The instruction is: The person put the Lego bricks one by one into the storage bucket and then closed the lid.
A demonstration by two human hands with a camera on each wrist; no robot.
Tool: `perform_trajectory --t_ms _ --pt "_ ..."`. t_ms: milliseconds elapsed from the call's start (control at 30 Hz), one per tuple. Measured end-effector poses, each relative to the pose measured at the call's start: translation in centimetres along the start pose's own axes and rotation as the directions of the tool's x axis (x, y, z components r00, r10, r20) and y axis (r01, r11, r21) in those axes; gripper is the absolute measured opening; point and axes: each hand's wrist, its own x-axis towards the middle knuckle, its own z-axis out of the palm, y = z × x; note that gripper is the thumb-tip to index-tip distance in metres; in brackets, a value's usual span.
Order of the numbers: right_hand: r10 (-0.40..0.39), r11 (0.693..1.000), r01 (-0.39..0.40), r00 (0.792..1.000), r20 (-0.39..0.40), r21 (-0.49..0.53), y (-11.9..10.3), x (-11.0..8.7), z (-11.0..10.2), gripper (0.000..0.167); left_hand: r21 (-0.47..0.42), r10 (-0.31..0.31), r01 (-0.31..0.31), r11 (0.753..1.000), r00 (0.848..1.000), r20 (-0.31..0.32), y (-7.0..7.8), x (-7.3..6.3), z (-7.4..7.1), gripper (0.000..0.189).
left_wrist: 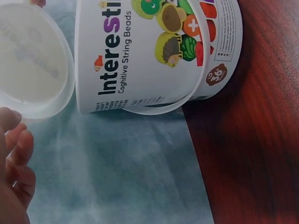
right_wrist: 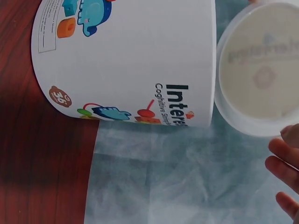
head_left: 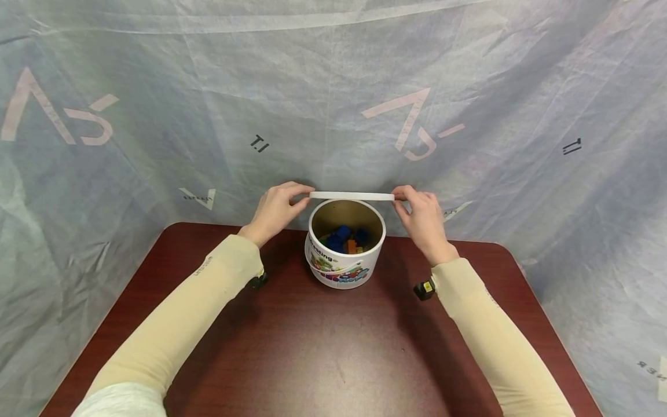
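A round white lid [head_left: 351, 196] is held edge-on just above the back rim of a white bucket [head_left: 341, 278]. My left hand [head_left: 277, 209] pinches its left edge between thumb and fingers, and my right hand [head_left: 420, 217] pinches the right edge the same way. In the left wrist view the lid's pale underside [left_wrist: 30, 56] faces the camera, beside the bucket's mouth. Printed animals and "String Beads" lettering cover the bucket wall [right_wrist: 140, 60]. Inside it lie blue pieces [head_left: 340, 236] and an orange piece [head_left: 351, 246]. A white carry handle [left_wrist: 196, 88] hangs against the bucket's front.
The bucket stands near the back edge of a dark red wooden table [head_left: 333, 347]. Grey cloth [head_left: 312, 104] with printed letters hangs behind the table and along both sides. Each forearm wears a beige sleeve, with a small black camera [head_left: 424, 289] at the wrist.
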Motion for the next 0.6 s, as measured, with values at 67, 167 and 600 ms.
perform_trajectory --t_ms 67,167,600 --pt "0.014 1.000 -0.014 1.000 -0.013 0.000 -0.1 0.0 0.3 0.017 0.015 0.001 -0.001 1.000 1.000 -0.019 -0.1 0.0 0.1 0.027" --pt "0.035 0.999 -0.035 0.999 -0.017 0.010 -0.2 0.0 0.6 0.017 0.024 0.000 0.001 1.000 0.999 -0.045 -0.2 -0.1 0.2 0.027" --pt "0.015 1.000 -0.015 0.999 0.038 -0.007 0.0 -1.1 1.4 0.014 0.052 -0.007 0.008 0.999 1.000 -0.019 -0.9 -1.2 1.1 0.027"
